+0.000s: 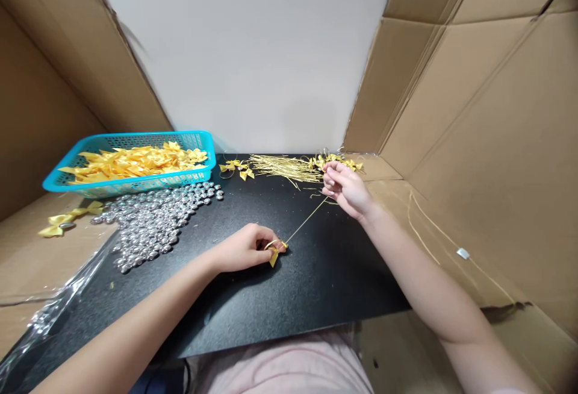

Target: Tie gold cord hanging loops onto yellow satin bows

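My left hand [253,248] is closed on a yellow ribbon bow [274,256], low over the black table top [316,285]. A thin gold cord [307,220] runs taut from the bow up and to the right. Its far end goes to my right hand [345,188], whose fingers are pinched on it. Just behind the right hand lies a small heap of yellow bows with cord loops [332,159]. Part of the bow is hidden by my left fingers.
A blue basket [129,188] of yellow bows stands at the back left. Many silver beads [153,225] spread before it. Cut gold cords [284,168] and a few finished-looking bows [237,168] lie at the back. Cardboard walls [487,111] flank both sides; loose cord [436,225] lies right.
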Tool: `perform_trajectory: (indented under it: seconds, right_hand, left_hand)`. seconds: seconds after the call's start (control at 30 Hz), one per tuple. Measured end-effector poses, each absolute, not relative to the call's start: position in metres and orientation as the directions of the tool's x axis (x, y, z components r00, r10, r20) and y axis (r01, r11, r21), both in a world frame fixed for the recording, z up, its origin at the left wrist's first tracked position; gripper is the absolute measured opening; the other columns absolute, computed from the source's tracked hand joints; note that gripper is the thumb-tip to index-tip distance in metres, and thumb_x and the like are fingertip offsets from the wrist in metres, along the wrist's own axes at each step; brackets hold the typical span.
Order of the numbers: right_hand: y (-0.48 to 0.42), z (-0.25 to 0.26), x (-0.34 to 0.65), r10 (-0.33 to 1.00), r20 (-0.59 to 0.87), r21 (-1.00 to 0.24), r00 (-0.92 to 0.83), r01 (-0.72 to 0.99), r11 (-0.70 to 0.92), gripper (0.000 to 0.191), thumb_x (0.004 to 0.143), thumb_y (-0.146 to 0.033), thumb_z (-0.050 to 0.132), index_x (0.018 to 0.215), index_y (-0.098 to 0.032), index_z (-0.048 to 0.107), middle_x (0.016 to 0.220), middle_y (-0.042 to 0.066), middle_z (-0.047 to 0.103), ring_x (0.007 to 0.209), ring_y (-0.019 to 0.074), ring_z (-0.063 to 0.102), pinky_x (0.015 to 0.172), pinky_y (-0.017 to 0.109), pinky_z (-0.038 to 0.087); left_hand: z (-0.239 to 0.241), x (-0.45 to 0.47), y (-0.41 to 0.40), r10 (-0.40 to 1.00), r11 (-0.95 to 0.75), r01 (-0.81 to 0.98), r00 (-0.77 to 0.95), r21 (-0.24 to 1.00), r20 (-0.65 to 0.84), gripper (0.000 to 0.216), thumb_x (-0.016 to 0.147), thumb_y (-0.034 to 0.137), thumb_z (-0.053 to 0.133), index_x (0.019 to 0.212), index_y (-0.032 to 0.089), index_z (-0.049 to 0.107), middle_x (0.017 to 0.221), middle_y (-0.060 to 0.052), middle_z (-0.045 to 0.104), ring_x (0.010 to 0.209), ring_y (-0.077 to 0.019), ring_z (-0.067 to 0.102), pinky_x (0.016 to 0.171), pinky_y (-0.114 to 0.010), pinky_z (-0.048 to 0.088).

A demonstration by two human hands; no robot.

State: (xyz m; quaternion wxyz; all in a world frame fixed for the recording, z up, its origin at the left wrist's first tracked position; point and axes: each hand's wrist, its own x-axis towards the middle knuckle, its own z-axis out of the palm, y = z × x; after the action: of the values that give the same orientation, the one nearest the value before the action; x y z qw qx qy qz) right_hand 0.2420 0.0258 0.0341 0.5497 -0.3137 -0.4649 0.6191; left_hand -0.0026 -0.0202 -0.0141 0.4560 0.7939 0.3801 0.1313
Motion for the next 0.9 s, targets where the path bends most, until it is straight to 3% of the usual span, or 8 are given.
perform_trajectory:
  seconds: [0.13,0.3,0.53,0.67,0.77,0.9]
  right_hand:
    - [0.011,0.053,0.243,0.958,0.176,-0.909,-0.229,-0.410,0.069,0.016,0.076,-0.025,0.069,0.076,-0.019,0.054,0.057,-0.007,0.038,0.049,0.0069,0.027,0.045,0.018,0.024]
    - [-0.016,0.074,0.239,0.919,0.266,-0.910,-0.291,-0.391,0.139,0.013,0.080,-0.026,0.067,0.079,-0.019,0.057,0.060,-0.006,0.038,0.051,0.0063,0.029,0.047,0.019,0.028]
    - [-0.025,0.070,0.236,0.889,0.354,-0.908,-0.291,-0.334,0.252,0.016,0.080,-0.033,0.067,0.080,-0.021,0.057,0.063,-0.005,0.041,0.054,0.0078,0.036,0.052,0.022,0.035]
    - [-0.019,0.057,0.238,0.877,0.350,-0.922,-0.329,-0.288,0.259,0.015,0.082,-0.033,0.065,0.082,-0.020,0.057,0.064,-0.004,0.050,0.060,0.0091,0.046,0.058,0.023,0.040]
    - [-0.013,0.044,0.240,0.885,0.247,-0.969,-0.395,-0.105,0.224,0.012,0.083,-0.030,0.061,0.083,-0.019,0.057,0.068,-0.002,0.056,0.063,0.0103,0.052,0.063,0.025,0.044]
    - [-0.019,0.030,0.238,0.906,0.031,-0.922,-0.422,0.338,0.189,0.014,0.084,-0.027,0.058,0.094,-0.018,0.058,0.067,-0.002,0.058,0.060,0.0134,0.056,0.061,0.029,0.046]
  left_hand:
    - [-0.014,-0.004,-0.020,0.731,-0.348,0.526,0.671,0.776,-0.127,0.026,0.079,0.027,0.057,0.094,0.013,0.073,0.089,-0.007,0.075,0.074,-0.0175,0.064,0.063,-0.023,0.045]
    - [-0.012,-0.003,-0.022,0.738,-0.355,0.561,0.659,0.748,-0.145,0.028,0.082,0.035,0.055,0.083,0.012,0.071,0.077,-0.006,0.072,0.065,-0.0149,0.059,0.057,-0.022,0.041]
    - [-0.017,-0.005,-0.019,0.741,-0.303,0.508,0.657,0.806,-0.135,0.022,0.080,0.030,0.058,0.086,0.013,0.071,0.079,-0.006,0.072,0.068,-0.0161,0.061,0.061,-0.023,0.043]
    - [-0.021,-0.005,-0.020,0.737,-0.190,0.364,0.667,0.912,-0.113,0.023,0.082,0.032,0.059,0.090,0.013,0.068,0.082,-0.006,0.070,0.073,-0.0160,0.061,0.069,-0.026,0.045]
    - [-0.019,-0.003,-0.023,0.774,-0.108,0.221,0.630,0.969,-0.058,0.019,0.082,0.031,0.061,0.089,0.014,0.061,0.079,-0.002,0.064,0.070,-0.0133,0.058,0.069,-0.026,0.044]
    - [-0.005,0.000,-0.033,0.838,-0.189,0.162,0.540,0.969,0.074,0.014,0.085,0.028,0.058,0.086,0.019,0.049,0.073,0.004,0.052,0.064,-0.0103,0.049,0.061,-0.022,0.039]
